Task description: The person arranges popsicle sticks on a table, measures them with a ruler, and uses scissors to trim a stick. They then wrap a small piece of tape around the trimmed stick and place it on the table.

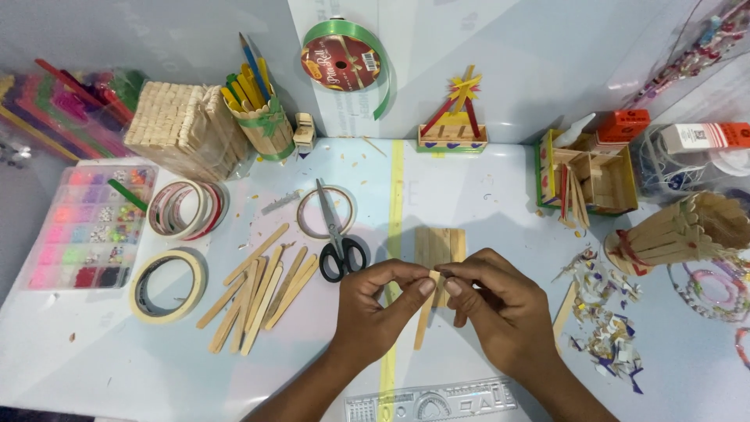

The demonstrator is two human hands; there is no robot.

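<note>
Near the front edge of the desk (484, 195), the left hand (373, 309) and right hand (500, 309) pinch one wooden stick (424, 320) between narrow fingers, apparently fitting it against the stick panel (440, 244), which needs careful alignment.

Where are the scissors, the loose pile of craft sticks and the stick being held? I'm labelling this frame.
scissors (336, 234): head view, on the blades just above the black handles.
pile of craft sticks (258, 289): head view, middle of the pile.
held craft stick (423, 322): head view, lower end below the fingers.
</note>
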